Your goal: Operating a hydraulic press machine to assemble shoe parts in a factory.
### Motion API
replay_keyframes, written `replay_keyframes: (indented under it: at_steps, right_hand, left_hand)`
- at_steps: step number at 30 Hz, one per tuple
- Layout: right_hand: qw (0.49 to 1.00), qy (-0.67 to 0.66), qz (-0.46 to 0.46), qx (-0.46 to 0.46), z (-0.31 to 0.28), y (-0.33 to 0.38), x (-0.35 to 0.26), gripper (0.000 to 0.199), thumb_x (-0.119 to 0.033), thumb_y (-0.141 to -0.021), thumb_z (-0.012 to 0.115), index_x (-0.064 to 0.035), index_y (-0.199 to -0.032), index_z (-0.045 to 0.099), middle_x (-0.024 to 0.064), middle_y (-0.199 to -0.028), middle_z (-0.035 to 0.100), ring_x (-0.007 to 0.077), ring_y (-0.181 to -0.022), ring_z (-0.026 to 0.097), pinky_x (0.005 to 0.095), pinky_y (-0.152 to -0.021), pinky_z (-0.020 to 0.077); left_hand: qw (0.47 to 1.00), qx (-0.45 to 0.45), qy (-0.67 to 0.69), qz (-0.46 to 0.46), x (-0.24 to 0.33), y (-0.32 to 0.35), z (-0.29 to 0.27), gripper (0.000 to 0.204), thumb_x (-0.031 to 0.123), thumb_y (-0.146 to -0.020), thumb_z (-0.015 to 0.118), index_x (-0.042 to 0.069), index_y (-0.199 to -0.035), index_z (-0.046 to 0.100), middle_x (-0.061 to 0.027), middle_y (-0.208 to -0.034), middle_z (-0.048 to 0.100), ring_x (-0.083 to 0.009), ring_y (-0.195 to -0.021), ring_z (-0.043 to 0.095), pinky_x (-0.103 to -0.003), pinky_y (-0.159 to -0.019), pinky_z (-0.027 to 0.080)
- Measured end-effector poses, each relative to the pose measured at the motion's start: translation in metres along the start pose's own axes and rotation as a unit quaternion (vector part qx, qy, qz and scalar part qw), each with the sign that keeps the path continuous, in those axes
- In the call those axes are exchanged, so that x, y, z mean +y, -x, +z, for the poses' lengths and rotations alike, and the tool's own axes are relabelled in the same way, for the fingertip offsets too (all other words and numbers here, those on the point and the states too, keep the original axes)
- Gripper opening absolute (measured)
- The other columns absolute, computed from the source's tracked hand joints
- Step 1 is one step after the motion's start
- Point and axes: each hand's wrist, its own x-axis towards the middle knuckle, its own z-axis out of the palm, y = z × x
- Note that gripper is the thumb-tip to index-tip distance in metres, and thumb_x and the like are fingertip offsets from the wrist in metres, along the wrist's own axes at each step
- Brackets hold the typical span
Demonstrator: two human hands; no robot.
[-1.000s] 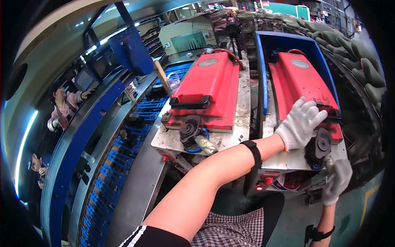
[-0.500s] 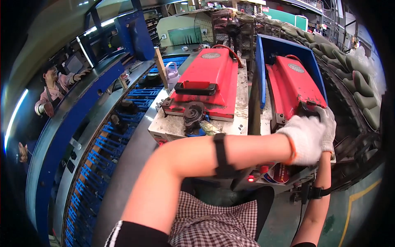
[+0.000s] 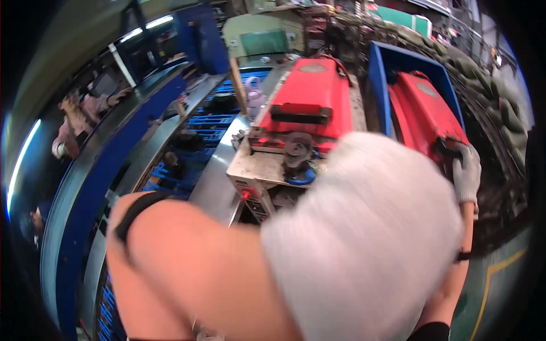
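Observation:
My left hand (image 3: 364, 238), in a white knit glove, is raised close to the camera and badly smeared by motion. Its fingers cannot be made out, nor whether anything is in them. Further right, my right hand (image 3: 468, 171), also gloved in white, has its fingers closed around the black handle (image 3: 449, 149) at the front of a red machine cover (image 3: 431, 108). That cover sits inside a blue surround (image 3: 385, 96). A second red cover (image 3: 310, 85) with its own black handle (image 3: 300, 113) lies to the left, closed on a worn, pale machine body.
A black clamp-like part (image 3: 298, 152) and blue piece (image 3: 301, 178) rest before the left cover. Blue racks (image 3: 213, 120) line a conveyor at left. Beyond a blue beam (image 3: 114, 136) is another person (image 3: 79, 122). Grey-green shoe-shaped forms (image 3: 483, 85) line the right rack.
My left hand has left the right machine's handle area and swung up and left toward the camera. My right hand stays at the handle. The view has shifted slightly.

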Motion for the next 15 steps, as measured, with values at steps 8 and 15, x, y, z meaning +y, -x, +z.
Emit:
replay_keyframes:
  at_steps: [8, 15]
  right_hand:
    - [0.999, 0.004, 0.028, -0.019, -0.012, 0.009, 0.004, 0.039, 0.003, -0.083, 0.060, -0.0075, -0.120, 0.068, 0.0209, -0.128, 0.066, 0.0386, -0.129, 0.058, 0.0466, -0.110, 0.0452]
    - [0.999, 0.007, 0.023, -0.041, -0.002, 0.012, 0.026, 0.041, 0.006, -0.085, 0.058, -0.0055, -0.123, 0.068, 0.0187, -0.133, 0.064, 0.0368, -0.134, 0.055, 0.0450, -0.114, 0.0423]
  left_hand:
    - [0.801, 0.407, 0.157, -0.410, -0.147, -0.067, 0.188, 0.034, 0.031, -0.095, 0.059, 0.009, -0.117, 0.071, -0.0169, -0.109, 0.072, -0.0349, -0.103, 0.070, -0.048, -0.092, 0.054]
    - [0.797, 0.422, 0.145, -0.408, -0.189, -0.088, 0.233, 0.037, 0.044, -0.087, 0.068, 0.010, -0.097, 0.076, -0.0172, -0.089, 0.074, -0.0357, -0.091, 0.073, -0.046, -0.086, 0.054]
